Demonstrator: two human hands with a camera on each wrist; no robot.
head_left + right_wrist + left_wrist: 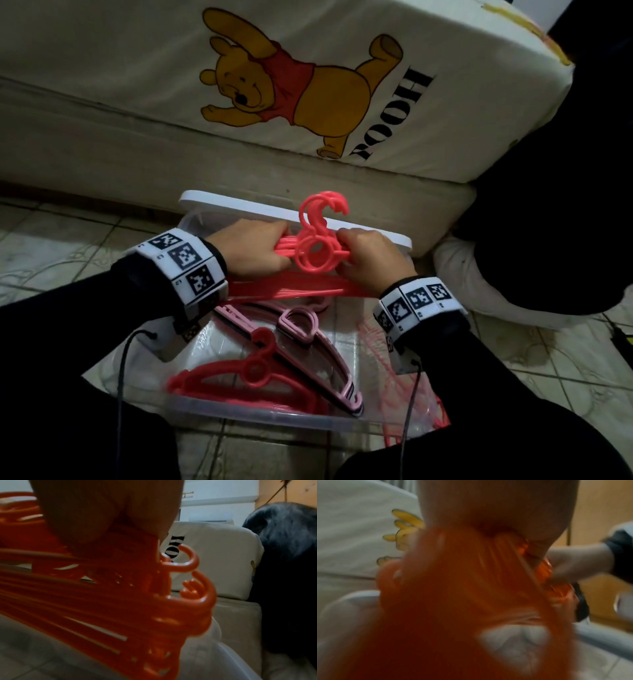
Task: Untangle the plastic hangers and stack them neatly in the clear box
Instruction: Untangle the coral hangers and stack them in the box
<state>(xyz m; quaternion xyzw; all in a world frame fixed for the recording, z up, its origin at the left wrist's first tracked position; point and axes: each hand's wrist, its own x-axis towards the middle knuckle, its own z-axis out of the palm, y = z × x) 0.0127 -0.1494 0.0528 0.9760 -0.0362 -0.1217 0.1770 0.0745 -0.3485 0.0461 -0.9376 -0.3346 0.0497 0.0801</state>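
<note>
The setting is a home, most likely a bedroom. A mattress (342,85) in a cream sheet printed with a cartoon bear (291,89) and the letters "POOH" rests on a padded base (239,171). The floor (51,240) is pale tile. A white-rimmed storage box (274,425) holding clothes hangers (253,373) stands on the tiles just beside the bed.

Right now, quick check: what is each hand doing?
Left hand: closed, gripping the bundle of red hangers from its left side.
Right hand: closed, gripping the same bundle from its right side, above the clear box.
</note>
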